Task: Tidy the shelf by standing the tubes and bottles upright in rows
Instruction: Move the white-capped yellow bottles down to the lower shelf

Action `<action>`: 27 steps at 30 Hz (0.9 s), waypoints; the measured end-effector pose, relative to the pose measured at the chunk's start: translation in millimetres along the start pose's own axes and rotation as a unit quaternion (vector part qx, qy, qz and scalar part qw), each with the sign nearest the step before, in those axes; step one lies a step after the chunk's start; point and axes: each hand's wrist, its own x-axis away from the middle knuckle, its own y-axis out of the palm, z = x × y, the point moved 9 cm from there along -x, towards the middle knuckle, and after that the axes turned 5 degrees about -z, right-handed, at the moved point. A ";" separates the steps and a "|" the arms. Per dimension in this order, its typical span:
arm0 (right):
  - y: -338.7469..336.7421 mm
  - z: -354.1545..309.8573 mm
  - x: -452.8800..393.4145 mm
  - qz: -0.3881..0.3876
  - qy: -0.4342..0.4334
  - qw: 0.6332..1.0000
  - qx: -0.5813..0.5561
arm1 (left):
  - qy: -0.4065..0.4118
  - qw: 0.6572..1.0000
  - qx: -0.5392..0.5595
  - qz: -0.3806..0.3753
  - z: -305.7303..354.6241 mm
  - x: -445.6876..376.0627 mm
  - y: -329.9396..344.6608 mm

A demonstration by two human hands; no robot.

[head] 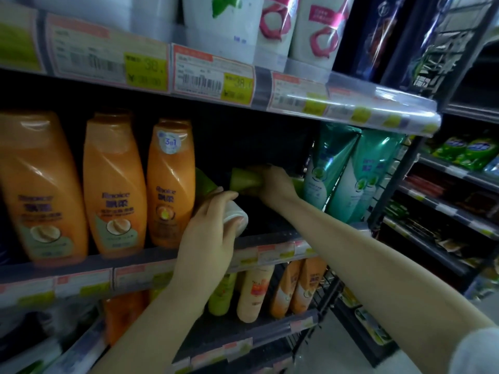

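Two hands were on product, both gripping green tubes on the middle shelf (270, 240).

Left hand (209, 233): fingers curled round the near green tube (208, 188), grip closed at its white cap (235, 215). Cap pointed out toward the shelf edge, green body ran back and up-left, leaning against the third orange bottle (170, 182). Long axis tilted, roughly front-to-back, not upright.

Right hand (272, 183): reached deeper in, fingers wrapped over the far green tube (245, 180). That one lay about level, long axis left-right; one green end showed left of the hand, a bit more green right of the wrist against the teal pouches (340, 174). Exact finger placement hidden behind the hand.

Relation that matters: both tubes sat in the dark gap between the orange bottles and the teal pouches, left-hand tube near the front, right-hand tube behind and to the right. Each hand was already on its own tube, so no reach needed, only rotation.

My read: the left tube needs less turn, cap down and body swung up. The right tube needs a full quarter turn, with little room under the upper shelf (297, 103). Risk: nudging the orange bottle or the pouches while pivoting.
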 end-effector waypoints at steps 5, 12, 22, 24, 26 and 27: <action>-7.8 -7.3 19.4 -0.029 -0.062 0.998 -0.013 | -0.004 1.000 -0.008 0.004 1.0 1.1 -1.5; -8.8 -8.2 35.7 -0.023 -0.124 0.990 -0.071 | -0.012 0.998 -0.056 -0.010 9.7 4.2 -3.6; -9.8 -16.7 48.1 -0.029 -0.227 0.972 -0.056 | -0.021 0.982 -0.183 -0.045 17.9 7.0 -1.1; -9.8 -17.6 49.0 -0.041 -0.243 0.968 -0.039 | -0.035 0.979 -0.196 -0.030 17.4 5.9 -4.9; -11.7 -20.0 54.4 -0.055 -0.271 0.960 -0.037 | -0.044 0.975 -0.215 -0.028 17.4 7.2 -5.2; -12.6 -21.6 58.3 -0.064 -0.290 0.954 -0.037 | -0.048 0.974 -0.217 -0.030 16.9 8.1 -4.5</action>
